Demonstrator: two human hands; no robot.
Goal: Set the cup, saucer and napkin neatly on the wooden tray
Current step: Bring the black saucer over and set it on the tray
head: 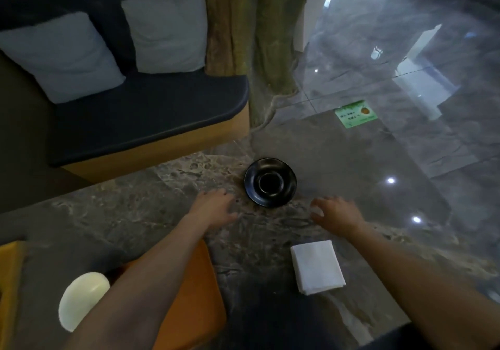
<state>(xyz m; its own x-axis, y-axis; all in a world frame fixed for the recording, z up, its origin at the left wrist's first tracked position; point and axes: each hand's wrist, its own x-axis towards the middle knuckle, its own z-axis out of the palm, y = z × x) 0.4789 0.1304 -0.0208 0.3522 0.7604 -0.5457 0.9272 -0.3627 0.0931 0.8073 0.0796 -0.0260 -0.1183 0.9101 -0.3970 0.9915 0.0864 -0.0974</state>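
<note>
Now | both hands: L [213, 209] & R [335, 211] palm-down, fingers spread, empty | flanking black saucer [270, 182]

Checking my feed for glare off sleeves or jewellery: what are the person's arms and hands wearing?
Nothing that shows. Both forearms are bare right to the bottom edge of the picture, with no sleeve or cuff. The left hand and right hand have no gloves, and I see no watch, bracelet or ring, though the picture is too dim and soft to rule out a thin ring.
</note>
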